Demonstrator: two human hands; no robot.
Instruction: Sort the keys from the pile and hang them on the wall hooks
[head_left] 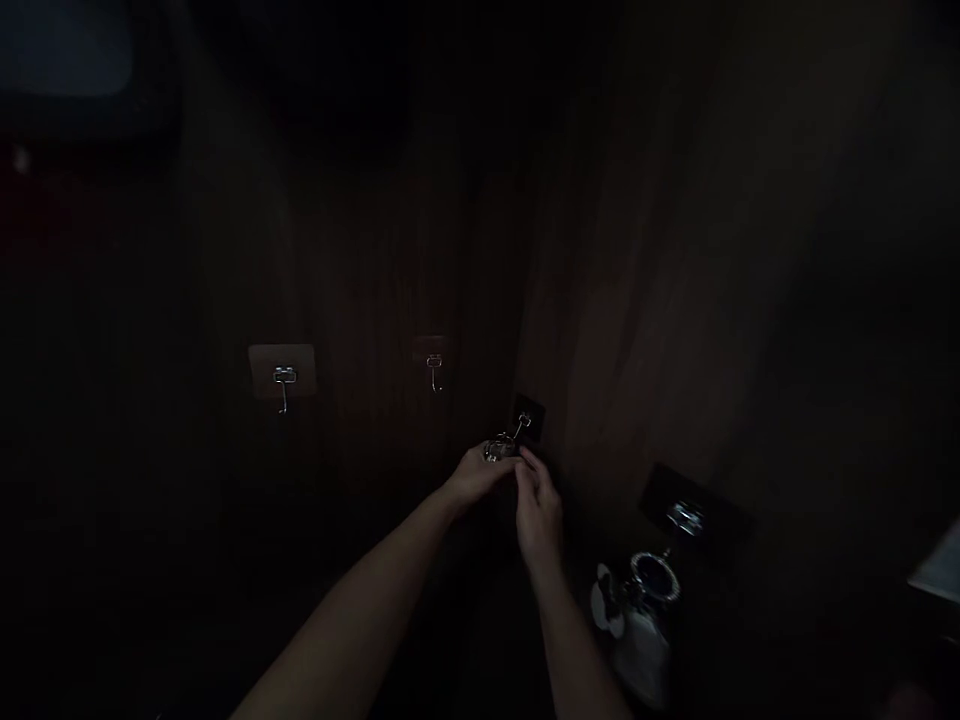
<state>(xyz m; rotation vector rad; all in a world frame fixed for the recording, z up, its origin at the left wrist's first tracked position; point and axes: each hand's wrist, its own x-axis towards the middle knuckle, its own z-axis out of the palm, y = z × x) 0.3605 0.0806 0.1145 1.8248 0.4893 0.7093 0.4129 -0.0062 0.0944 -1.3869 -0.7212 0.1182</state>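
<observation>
In dim light, my left hand (474, 476) is closed around a small shiny metal object (498, 448), which shows above the thumb; its exact kind is too dark to tell. The object is right by a metal wall hook (523, 421) on a dark square backing, and I cannot tell whether it hangs from it. My right hand (538, 508) is beside the left, its fingertips drawn together near the left thumb and just below the hook. Whatever those fingers pinch is hidden.
Two more hooks, one on a pale plate (259, 368) and a smaller hook (435, 372), are on the wood-like wall to the left. At lower right, a hook (686, 517) has a sparkling ring (655, 578) with pale pieces below it. A pale-screened object (64, 45) is at upper left.
</observation>
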